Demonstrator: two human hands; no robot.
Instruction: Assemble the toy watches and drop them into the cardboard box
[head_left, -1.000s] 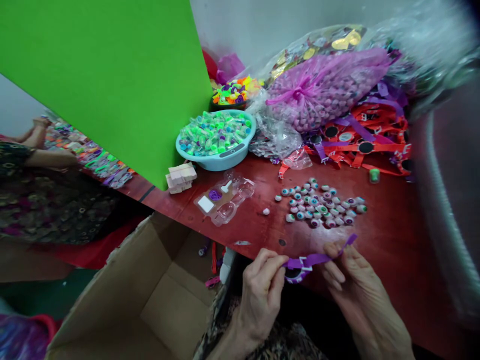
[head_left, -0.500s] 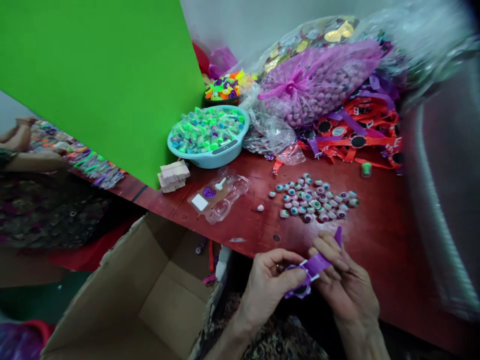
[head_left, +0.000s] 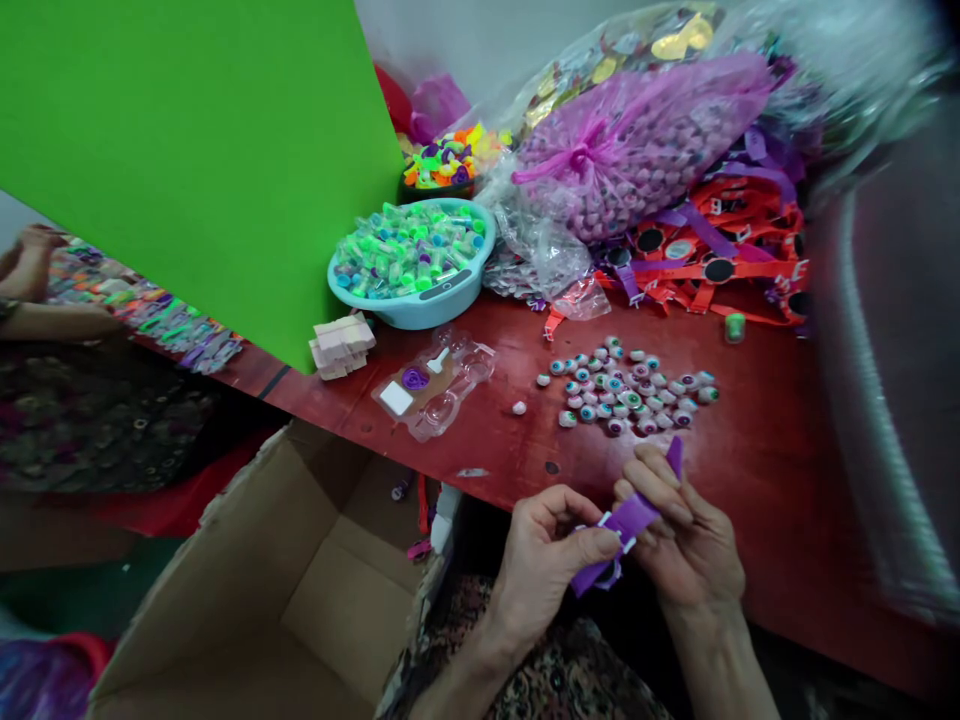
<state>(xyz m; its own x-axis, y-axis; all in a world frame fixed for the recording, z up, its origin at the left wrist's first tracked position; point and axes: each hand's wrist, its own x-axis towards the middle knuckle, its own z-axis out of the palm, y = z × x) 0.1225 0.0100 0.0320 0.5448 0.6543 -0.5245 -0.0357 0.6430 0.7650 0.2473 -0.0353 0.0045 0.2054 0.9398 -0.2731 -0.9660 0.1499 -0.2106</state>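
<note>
The left hand (head_left: 544, 572) and the right hand (head_left: 684, 540) work close together at the near edge of the desk (head_left: 757, 510), both curled, neither spread. The left thumb presses down on a purple plastic strap (head_left: 628, 522), with the fingers curled behind it. The right thumb and fingers pinch the same strap just beside, and its free tail stands up past the right fingertips. A white keeper loop (head_left: 604, 520) sits on the strap between the hands; the strap's lower end shows below the left thumb, partly hidden. Judged from this grip, a pinch close to the loop on both sides gives the best control against twisting. Directly beyond the hands lies a loose cluster of round eyeball beads (head_left: 622, 388); farther out are orange straps (head_left: 720, 270). Left of the hands, an open cardboard box (head_left: 330, 590) stands below the desk edge.
</note>
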